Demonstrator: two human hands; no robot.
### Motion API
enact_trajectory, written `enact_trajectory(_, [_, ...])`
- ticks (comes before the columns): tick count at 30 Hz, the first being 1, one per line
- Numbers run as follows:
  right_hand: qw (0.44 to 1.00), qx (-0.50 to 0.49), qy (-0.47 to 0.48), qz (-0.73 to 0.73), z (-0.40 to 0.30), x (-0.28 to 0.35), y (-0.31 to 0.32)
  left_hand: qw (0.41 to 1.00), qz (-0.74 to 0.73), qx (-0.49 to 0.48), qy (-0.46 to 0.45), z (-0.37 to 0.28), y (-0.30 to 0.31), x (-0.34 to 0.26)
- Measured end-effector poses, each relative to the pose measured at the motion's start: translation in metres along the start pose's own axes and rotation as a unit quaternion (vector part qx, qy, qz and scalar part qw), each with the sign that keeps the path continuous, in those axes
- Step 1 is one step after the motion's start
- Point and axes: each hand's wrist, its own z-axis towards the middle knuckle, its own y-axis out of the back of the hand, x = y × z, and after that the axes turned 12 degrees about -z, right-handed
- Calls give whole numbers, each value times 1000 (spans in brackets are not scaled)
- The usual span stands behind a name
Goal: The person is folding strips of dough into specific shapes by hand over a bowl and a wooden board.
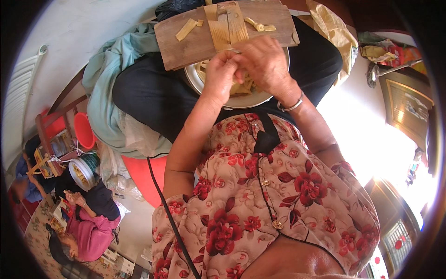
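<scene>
My left hand point(221, 75) and my right hand point(266, 64) meet above a white-rimmed basin point(249, 103) on my lap. Their fingers are bent together, and the right hand is blurred by motion. Anything between the fingertips is hidden. Pale yellow strips point(242, 89), which look like bean-curd skin, lie in the basin under my hands. A wooden board point(184, 52) covers the basin's far side. On it lie a wide ribbed strip point(219, 31), a short strip point(186, 29) at left and a knotted strip point(259, 26) at right.
A pale green cloth point(104, 76) drapes beside my left knee; a brown paper bag point(334, 35) stands beyond the right. At lower left sits a person in pink point(87, 233), near a white tub point(82, 174) of yellow pieces and a red bucket point(84, 130). A black cable point(163, 198) hangs along my left side.
</scene>
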Motion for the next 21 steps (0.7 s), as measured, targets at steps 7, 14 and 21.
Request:
enact_trajectory(7, [958, 172, -204, 109, -23, -18, 24, 925, 362, 78, 86, -29, 40, -14])
enact_trajectory(14, [821, 257, 14, 509, -9, 25, 108, 715, 523, 286, -365, -105, -71, -126])
enact_trajectory(21, [686, 212, -291, 633, 7, 35, 119, 979, 74, 184, -44, -78, -62, -62])
